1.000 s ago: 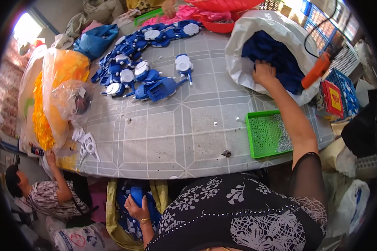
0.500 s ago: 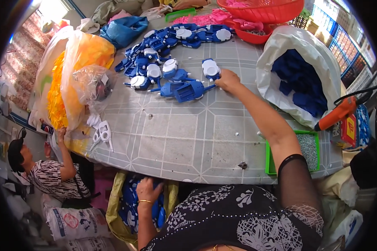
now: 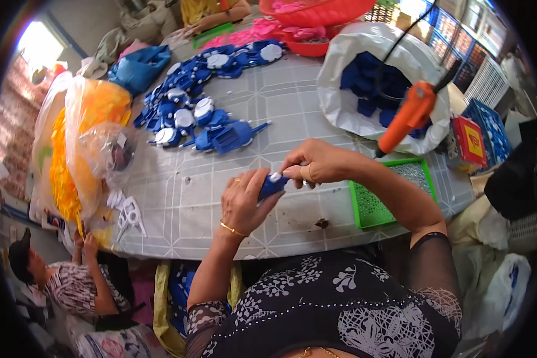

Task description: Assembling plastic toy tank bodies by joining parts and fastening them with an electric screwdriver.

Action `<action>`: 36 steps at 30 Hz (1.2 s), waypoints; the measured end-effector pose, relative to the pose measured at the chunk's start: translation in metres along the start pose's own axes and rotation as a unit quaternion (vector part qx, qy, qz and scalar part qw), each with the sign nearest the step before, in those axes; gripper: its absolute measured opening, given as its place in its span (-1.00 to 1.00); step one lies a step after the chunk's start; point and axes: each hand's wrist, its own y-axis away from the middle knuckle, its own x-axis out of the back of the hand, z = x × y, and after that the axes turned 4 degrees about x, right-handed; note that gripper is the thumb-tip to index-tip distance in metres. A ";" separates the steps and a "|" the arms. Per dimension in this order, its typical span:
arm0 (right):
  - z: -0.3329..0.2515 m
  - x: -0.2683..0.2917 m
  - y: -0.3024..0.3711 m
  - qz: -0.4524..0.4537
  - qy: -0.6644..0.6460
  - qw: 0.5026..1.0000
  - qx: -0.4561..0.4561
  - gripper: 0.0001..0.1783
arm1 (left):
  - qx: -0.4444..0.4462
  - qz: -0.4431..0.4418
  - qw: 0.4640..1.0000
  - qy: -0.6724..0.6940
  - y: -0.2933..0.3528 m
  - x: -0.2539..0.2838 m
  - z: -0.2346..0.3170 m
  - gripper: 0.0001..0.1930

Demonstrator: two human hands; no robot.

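Note:
Above the near part of the table, my left hand (image 3: pixel 243 200) is wrapped round a blue plastic part with a white tip (image 3: pixel 272 186). My fingers cover most of that part. On its right side, my right hand (image 3: pixel 316 162) has thumb and forefinger pinched together close to the white tip. What those fingertips hold, if anything, is too small to make out; something small and shiny shows under the curled fingers. Farther off lies a pile of blue and white plastic parts (image 3: pixel 179 98), with a larger open blue part (image 3: pixel 227 137) at its near end.
An orange power screwdriver (image 3: pixel 409 116) hangs at the right, above a green tray (image 3: pixel 364 222) of small metal pieces. Behind it is a white sack (image 3: pixel 334 77) of blue pieces. At left stand a bag of yellow pieces (image 3: pixel 59 155), white plastic parts (image 3: pixel 130 215) and a co-worker (image 3: pixel 77 280).
My right hand has come back from the pile toward me. My left hand has risen from the yellow sack below the table edge and now grips a blue part. The view has shifted right.

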 end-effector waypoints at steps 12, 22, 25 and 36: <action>0.088 -0.055 0.011 0.237 0.034 0.971 0.027 -0.28 | 0.435 0.079 0.598 0.669 -0.011 -0.091 0.023 -0.71; 0.127 -0.032 0.009 0.182 0.208 0.960 0.042 -0.51 | -0.078 -0.115 0.990 -0.003 -0.005 -0.076 0.002 -0.06; 0.135 0.014 0.020 0.346 0.228 0.909 0.043 -0.58 | -0.040 -0.183 0.980 0.064 -0.016 -0.091 -0.007 -0.18; 0.221 0.139 0.024 0.332 0.452 0.781 -0.275 -0.47 | -0.074 -0.136 0.978 0.137 -0.025 -0.094 0.009 -0.32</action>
